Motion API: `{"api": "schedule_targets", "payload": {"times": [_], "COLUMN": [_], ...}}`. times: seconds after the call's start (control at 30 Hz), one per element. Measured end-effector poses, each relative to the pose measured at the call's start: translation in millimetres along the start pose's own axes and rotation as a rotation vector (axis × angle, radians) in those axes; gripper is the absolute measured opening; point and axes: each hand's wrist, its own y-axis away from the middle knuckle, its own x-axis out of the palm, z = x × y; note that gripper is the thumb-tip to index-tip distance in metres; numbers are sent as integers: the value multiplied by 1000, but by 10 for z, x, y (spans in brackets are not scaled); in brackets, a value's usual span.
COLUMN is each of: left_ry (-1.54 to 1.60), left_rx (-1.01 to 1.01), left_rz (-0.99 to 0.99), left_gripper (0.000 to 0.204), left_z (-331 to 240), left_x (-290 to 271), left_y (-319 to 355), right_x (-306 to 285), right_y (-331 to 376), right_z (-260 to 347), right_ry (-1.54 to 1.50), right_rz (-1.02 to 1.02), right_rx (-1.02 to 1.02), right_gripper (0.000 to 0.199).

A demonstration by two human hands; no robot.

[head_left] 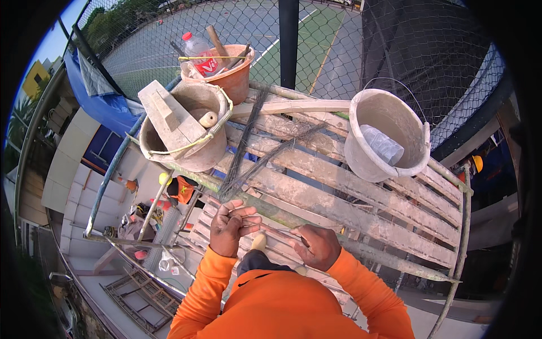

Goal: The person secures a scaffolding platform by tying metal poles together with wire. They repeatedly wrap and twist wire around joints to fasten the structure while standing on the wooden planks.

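both hands' fingers curl on thin wire: left hand (230, 226) and right hand (317, 246), above wooden planks (339, 198)

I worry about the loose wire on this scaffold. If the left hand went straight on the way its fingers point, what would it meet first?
Probably the bundle of thin dark wires lying across the wooden planks: the left hand points up-picture at its near end. Beyond that stands the cement-caked bucket. Depth is hard to judge here.
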Motion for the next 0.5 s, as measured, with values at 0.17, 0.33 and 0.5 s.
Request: {"api": "schedule_targets", "payload": {"times": [0.17, 0.33, 0.5], "left_ry": [-95, -131, -300], "left_rx": [78, 47, 73], "left_rz": [-21, 86, 78], "left_gripper": [32, 30, 31], "left_z": [-457, -563, -587], "left_x": [-543, -777, -1200], "left_y": [-351, -502, -451], "right_x": [-495, -913, -656], "right_y": [-1826, -4345, -6264], "right_z": [-134, -237, -747], "right_ry": [207, 554, 846], "right_rz": [-355, -450, 271], "right_rx": [-194, -404, 88], "right_gripper": [32, 20, 32]}}
